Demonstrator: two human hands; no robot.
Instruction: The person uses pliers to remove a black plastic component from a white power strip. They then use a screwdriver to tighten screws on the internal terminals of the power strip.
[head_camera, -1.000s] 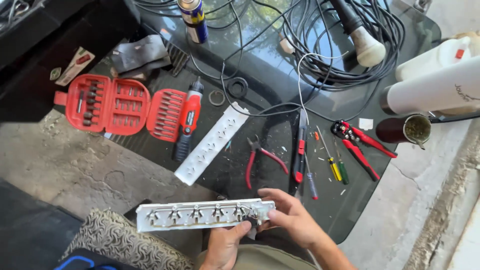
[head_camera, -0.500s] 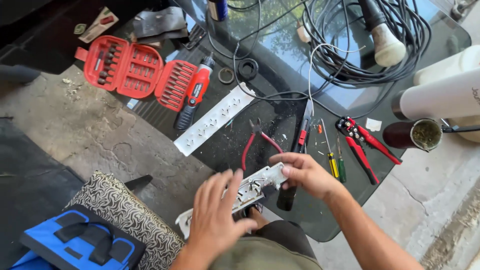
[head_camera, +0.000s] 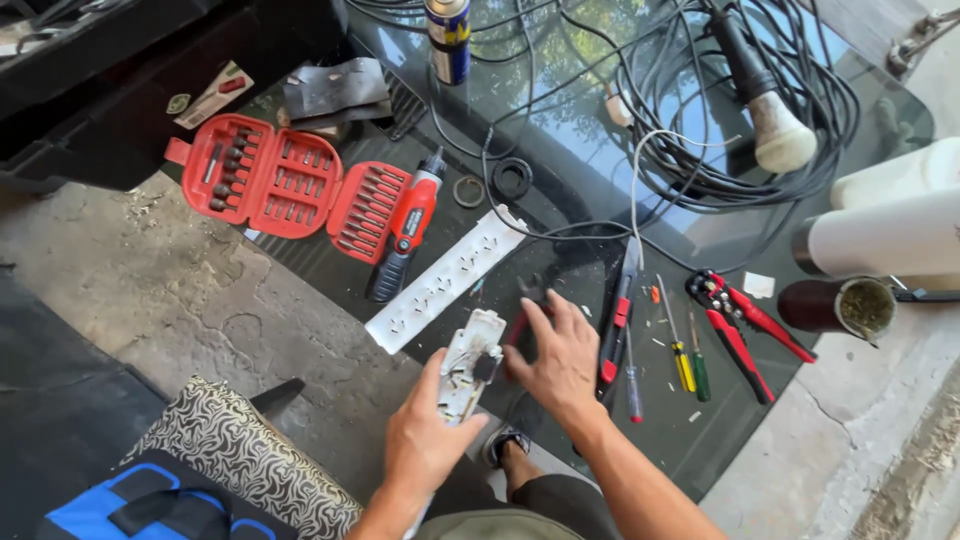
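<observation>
My left hand (head_camera: 425, 435) grips a white power strip base (head_camera: 468, 368) with its inner metal contacts showing, held endwise away from me. My right hand (head_camera: 558, 355) is spread over its far end, fingertips touching the strip and covering red-handled pliers beneath. The strip's white cover (head_camera: 447, 281) with socket holes lies on the dark glass table (head_camera: 560, 120) just beyond. A red and black electric screwdriver (head_camera: 405, 235) lies left of the cover.
An open red bit case (head_camera: 290, 185) sits at left. Screwdrivers (head_camera: 680, 350), a red wire stripper (head_camera: 735, 325), black cables (head_camera: 690, 110), a microphone (head_camera: 765, 110), a spray can (head_camera: 448, 35) and white cylinders (head_camera: 885, 235) are on the table. A patterned cushion (head_camera: 245, 455) and blue bag (head_camera: 130, 505) are below left.
The power strip base has swung from lying sideways in both hands to pointing away from me. My left hand now grips its near end and my right hand has opened over its far end.
</observation>
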